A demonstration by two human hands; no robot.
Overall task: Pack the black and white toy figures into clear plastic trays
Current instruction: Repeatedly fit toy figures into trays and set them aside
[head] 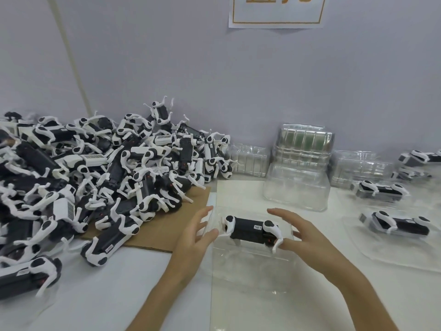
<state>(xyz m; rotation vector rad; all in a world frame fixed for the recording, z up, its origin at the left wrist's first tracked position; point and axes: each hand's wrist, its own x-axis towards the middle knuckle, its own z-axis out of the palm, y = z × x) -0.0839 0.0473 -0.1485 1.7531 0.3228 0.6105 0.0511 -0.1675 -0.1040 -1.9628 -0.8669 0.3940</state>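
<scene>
A black and white toy figure (pixel 253 230) lies in a clear plastic tray (pixel 248 261) in front of me. My left hand (pixel 196 235) is at the tray's left end, fingers spread and touching the clear plastic. My right hand (pixel 300 232) is at the right end, fingers straight, near the figure's white leg. Neither hand grips the figure. A big pile of loose figures (pixel 95 177) covers the table's left side.
A stack of clear trays (pixel 298 173) stands behind the tray, with more trays (pixel 248 161) by the wall. Packed figures in trays (pixel 401 225) lie at the right. A sheet of brown cardboard (pixel 167 225) sticks out from under the pile.
</scene>
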